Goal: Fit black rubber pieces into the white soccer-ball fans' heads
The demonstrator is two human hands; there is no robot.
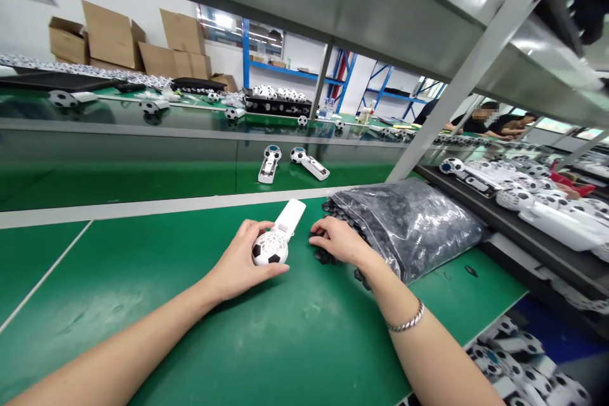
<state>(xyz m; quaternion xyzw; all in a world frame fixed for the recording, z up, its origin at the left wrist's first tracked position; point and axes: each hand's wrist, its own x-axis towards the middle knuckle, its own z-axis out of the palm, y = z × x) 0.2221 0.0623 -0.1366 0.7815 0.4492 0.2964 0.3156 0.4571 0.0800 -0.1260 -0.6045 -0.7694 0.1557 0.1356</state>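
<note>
In the head view, a clear plastic bag point(419, 222) full of black parts lies on the green desk point(285, 342), its mouth towards the left. To the left of the bag, the left hand point(240, 260) has its grip closed around the football-patterned head of a white gadget point(270, 248), fingers above and thumb below; the gadget's handle points up and away, towards the far side of the desk. At the bag's mouth, the right hand point(340, 240) reaches over loose black parts point(325, 257) with its fingers curled; whether its grip pinches one cannot be told. A twisted bracelet point(407, 318) circles that arm. Beyond the bag and to its left, two similar gadgets, a left one point(269, 165) and a right one point(310, 163), lie apart from each other. To the right of the bag, a black tray point(533, 241) carries many more. Just beside the bag's near right edge lies a small black piece point(471, 271).
</note>
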